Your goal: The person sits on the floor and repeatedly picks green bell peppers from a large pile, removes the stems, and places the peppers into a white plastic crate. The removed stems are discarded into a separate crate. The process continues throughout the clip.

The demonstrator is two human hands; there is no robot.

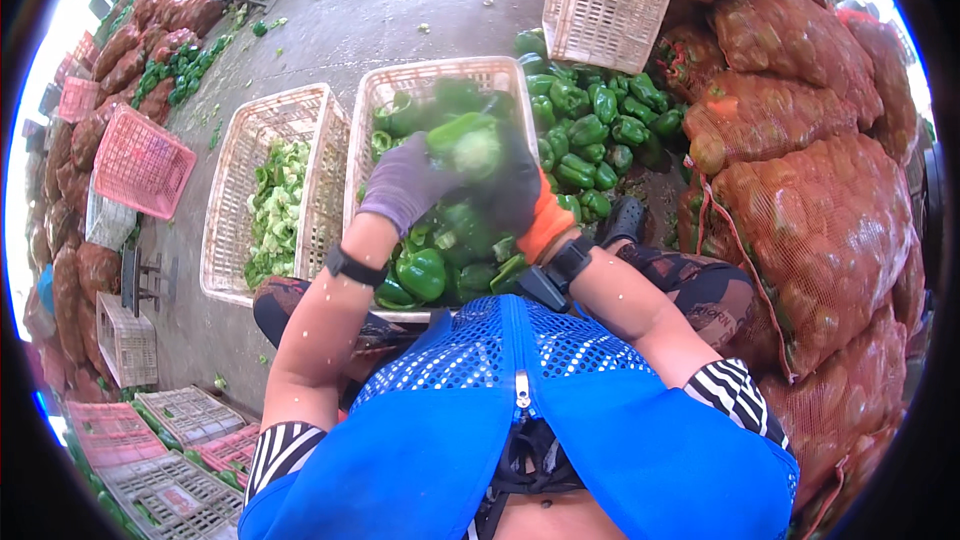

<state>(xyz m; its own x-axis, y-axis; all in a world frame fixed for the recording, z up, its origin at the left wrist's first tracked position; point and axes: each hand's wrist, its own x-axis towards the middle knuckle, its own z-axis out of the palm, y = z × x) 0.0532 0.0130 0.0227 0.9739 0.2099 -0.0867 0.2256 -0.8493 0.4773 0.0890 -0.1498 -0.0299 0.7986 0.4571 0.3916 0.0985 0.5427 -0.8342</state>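
My left hand (408, 180), in a purple glove, grips a green bell pepper (462, 130) above a whitish plastic crate (372, 90). A pale patch, blurred by motion, shows on the pepper's near side. Close against its right side is my right hand (516, 190), in a dark glove with an orange cuff. Motion smears its fingers, so whether it holds anything is unclear. Below both hands the crate contains green bell peppers (421, 274), some whole and some seemingly cut open.
Another crate (228, 230) at left holds pale green pepper scraps (280, 202). Loose bell peppers (588, 130) are heaped on the floor to the right, below a tilted crate (612, 0). Red mesh sacks (800, 230) are stacked along the right. A pink crate (145, 162) stands farther left.
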